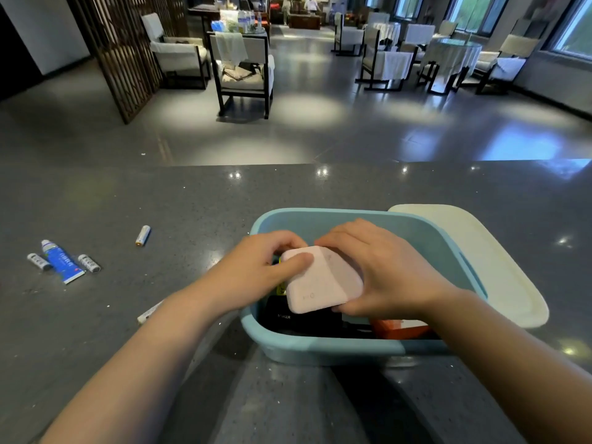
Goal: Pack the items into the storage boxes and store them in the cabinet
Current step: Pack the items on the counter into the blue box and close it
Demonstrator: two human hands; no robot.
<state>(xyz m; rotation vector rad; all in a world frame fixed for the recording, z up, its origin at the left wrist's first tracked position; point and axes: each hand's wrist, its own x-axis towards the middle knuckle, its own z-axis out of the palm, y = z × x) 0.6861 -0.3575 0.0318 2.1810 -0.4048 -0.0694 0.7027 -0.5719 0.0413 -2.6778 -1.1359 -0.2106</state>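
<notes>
box contents partly hidden under both hands; left hand (269, 267) and right hand (381, 270) grasp pink power bank (322, 285) above blue storage box (320, 349).

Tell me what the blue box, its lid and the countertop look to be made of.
Blue box: likely moulded plastic, matte, with thick rounded rims and uniform colour. Lid: probably the same plastic, cream, smooth with a soft sheen. Countertop: seems polished stone or quartz composite, dark grey with fine speckles and sharp reflections of ceiling lights.
</notes>
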